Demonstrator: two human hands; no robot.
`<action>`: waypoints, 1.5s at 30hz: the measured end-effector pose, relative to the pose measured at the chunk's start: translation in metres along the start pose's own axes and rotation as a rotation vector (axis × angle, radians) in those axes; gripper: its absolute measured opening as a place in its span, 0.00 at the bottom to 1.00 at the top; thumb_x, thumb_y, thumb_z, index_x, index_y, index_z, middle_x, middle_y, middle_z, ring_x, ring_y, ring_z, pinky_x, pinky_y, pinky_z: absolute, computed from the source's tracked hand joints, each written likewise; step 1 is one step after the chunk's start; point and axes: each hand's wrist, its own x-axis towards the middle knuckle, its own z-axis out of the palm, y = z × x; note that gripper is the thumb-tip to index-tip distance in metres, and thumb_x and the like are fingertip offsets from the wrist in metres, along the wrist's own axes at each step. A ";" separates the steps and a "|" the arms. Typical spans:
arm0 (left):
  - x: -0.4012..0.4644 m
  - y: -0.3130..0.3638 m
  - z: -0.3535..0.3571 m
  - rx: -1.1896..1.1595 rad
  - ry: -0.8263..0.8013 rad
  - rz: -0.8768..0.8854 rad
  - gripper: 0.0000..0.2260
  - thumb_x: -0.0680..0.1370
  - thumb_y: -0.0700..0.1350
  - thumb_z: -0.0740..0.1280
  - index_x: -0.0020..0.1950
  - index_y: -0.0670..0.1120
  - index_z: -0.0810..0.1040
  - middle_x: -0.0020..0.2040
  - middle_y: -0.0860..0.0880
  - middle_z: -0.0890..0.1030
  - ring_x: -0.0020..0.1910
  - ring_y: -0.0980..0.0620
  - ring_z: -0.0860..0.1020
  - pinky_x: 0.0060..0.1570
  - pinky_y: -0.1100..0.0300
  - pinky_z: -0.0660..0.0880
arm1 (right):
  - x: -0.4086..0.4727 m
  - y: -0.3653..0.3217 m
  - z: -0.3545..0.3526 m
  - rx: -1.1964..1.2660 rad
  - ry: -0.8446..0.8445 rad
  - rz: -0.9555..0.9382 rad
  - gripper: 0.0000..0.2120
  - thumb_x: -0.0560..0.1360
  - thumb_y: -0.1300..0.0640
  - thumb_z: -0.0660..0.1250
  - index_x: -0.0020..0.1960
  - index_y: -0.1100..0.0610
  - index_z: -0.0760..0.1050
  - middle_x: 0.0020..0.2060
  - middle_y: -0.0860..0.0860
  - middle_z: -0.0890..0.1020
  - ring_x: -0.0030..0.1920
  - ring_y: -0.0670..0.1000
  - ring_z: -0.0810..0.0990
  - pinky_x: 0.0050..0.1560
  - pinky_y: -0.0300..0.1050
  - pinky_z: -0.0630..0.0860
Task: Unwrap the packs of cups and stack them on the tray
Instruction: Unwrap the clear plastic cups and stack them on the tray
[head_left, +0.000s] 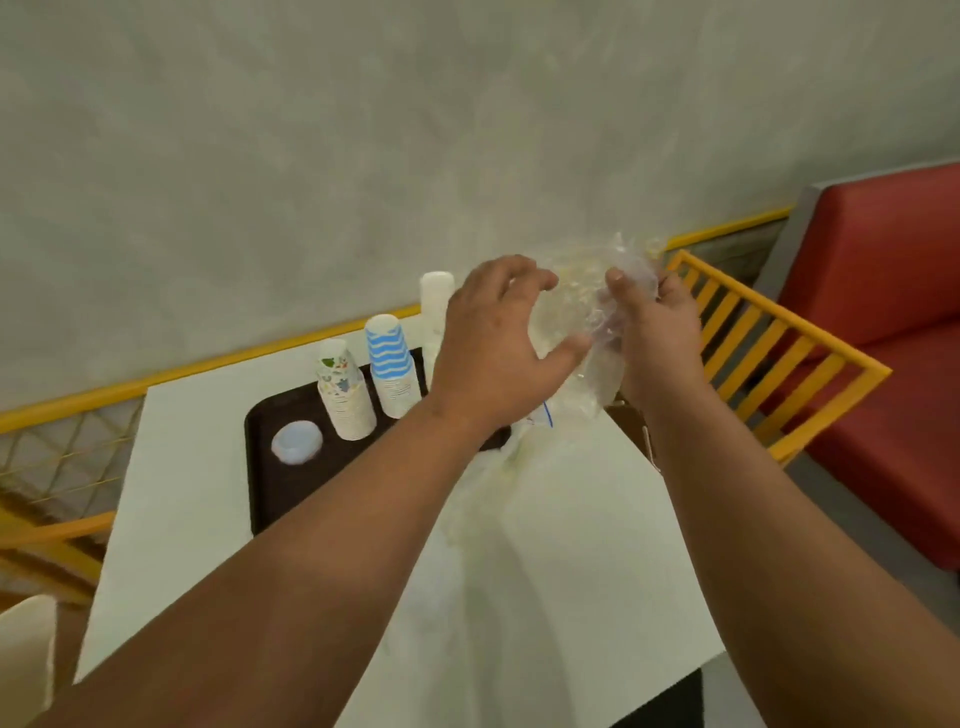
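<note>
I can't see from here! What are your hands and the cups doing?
Right hand grips clear wrapper; left hand open beside it. Two cup stacks on tray. Nothing blocking.

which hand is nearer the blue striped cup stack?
Left. The left hand hovers just right of the blue striped cup stack; the right hand is farther right, gripping the crumpled plastic wrap.

Café or canteen seating area, white table (218, 499), red cushioned bench (883, 291), yellow slatted chair (779, 364), dark serving tray (280, 483) of paper cups (392, 371)
</note>
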 end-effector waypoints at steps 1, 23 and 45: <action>-0.007 0.006 0.015 0.060 -0.097 0.027 0.32 0.68 0.63 0.71 0.66 0.47 0.74 0.68 0.47 0.71 0.70 0.46 0.66 0.70 0.48 0.63 | -0.002 0.002 -0.012 -0.009 0.023 0.011 0.10 0.75 0.53 0.71 0.52 0.55 0.75 0.40 0.51 0.81 0.38 0.52 0.78 0.39 0.46 0.75; -0.090 -0.003 0.145 -0.411 -0.695 -1.118 0.14 0.73 0.38 0.70 0.58 0.46 0.80 0.51 0.46 0.81 0.46 0.48 0.82 0.46 0.56 0.79 | 0.024 0.137 -0.171 -0.755 -1.022 0.530 0.07 0.74 0.57 0.72 0.51 0.58 0.80 0.44 0.57 0.85 0.38 0.56 0.83 0.43 0.50 0.76; -0.236 -0.010 0.188 0.155 -0.857 -0.350 0.27 0.76 0.53 0.50 0.70 0.46 0.74 0.76 0.49 0.67 0.77 0.48 0.60 0.72 0.55 0.56 | -0.033 0.219 -0.240 -1.126 -1.141 -0.449 0.17 0.75 0.46 0.65 0.56 0.56 0.82 0.55 0.53 0.83 0.57 0.56 0.80 0.61 0.49 0.73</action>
